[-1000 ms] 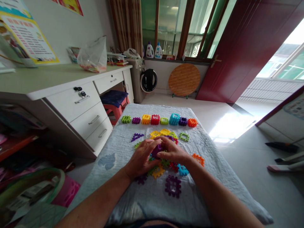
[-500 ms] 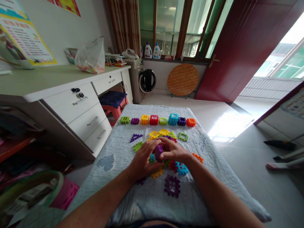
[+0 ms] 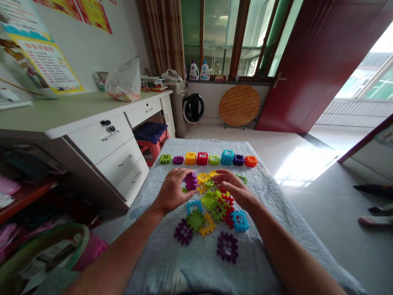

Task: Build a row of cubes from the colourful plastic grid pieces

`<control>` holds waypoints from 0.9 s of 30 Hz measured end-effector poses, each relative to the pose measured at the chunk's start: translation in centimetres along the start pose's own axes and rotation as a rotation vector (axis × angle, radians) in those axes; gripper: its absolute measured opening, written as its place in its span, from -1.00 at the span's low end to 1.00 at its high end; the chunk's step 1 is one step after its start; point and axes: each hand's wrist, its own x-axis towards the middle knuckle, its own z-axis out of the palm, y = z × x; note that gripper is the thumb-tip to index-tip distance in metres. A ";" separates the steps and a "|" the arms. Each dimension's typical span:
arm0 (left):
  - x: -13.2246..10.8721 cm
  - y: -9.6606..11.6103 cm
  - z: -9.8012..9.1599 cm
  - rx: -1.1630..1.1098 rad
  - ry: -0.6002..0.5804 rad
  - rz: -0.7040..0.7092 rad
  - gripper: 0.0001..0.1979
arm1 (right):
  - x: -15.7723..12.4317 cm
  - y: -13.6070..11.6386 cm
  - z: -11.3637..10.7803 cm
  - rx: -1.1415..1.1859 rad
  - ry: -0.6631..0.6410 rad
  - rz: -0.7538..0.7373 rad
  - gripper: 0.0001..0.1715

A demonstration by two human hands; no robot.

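In the upper left of the frame, posters [image 3: 49, 61] are fixed to a wall [image 3: 126, 32], and a bag [image 3: 124, 84] is set on a desk [image 3: 76, 106], with a stool [image 3: 153, 144] placed just beside it. At top centre, a curtain [image 3: 162, 37] is hung beside a window [image 3: 217, 35], two bottles [image 3: 204, 72] are stood on the sill [image 3: 251, 82], and a washing machine [image 3: 178, 107] and a round tabletop [image 3: 239, 105], stood on edge, are seen below. A red door [image 3: 294, 65] is shown at upper right, and a tub [image 3: 94, 249] is cropped at lower left.
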 end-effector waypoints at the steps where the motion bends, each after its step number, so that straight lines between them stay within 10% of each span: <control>1: 1.0 -1.5 -0.6 0.071 -0.020 -0.035 -0.49 | 0.0 0.1 -0.5 -0.002 0.058 -0.006 -0.50; 9: 9.2 -11.5 -1.8 0.575 -0.467 -0.230 -0.45 | 0.4 0.5 -2.0 0.010 0.211 -0.034 -0.60; 27: 14.1 -12.7 1.9 0.637 -0.801 -0.303 -0.29 | 0.3 1.2 -3.0 0.017 0.217 -0.008 -0.57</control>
